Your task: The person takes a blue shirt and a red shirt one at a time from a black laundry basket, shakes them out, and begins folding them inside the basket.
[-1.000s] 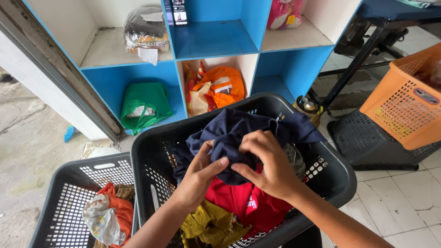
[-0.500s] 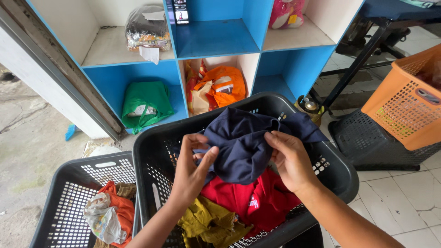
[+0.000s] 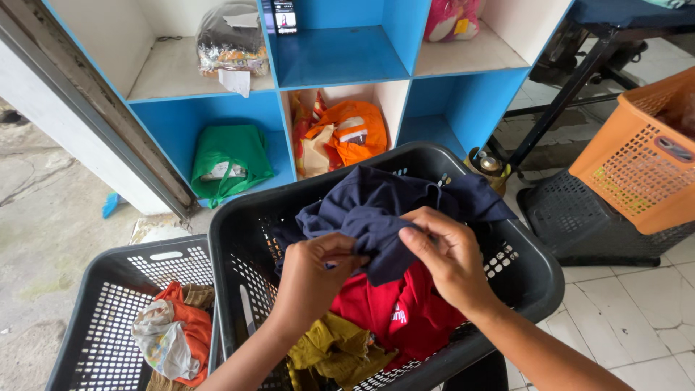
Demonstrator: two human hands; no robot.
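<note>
While sorting: both hands pinch one navy blue cloth garment [image 3: 391, 210], centre frame.
left hand [image 3: 315, 279]: fingers clamped on its bunched fold.
right hand [image 3: 452, 261]: fingers clamped on its edge.
below: big black plastic laundry basket [image 3: 532, 271], red shirt [image 3: 394, 308].
next, I'd guess: needs shaking open first.

Both bare forearms reach up from the bottom edge and converge at mid-frame, the left hand [image 3: 313, 279] curled with its back to the camera and fingers pinched shut in a grip, the right hand [image 3: 452, 261] just beside it, thumb and forefinger pressed together, remaining fingers loosely bent.
</note>
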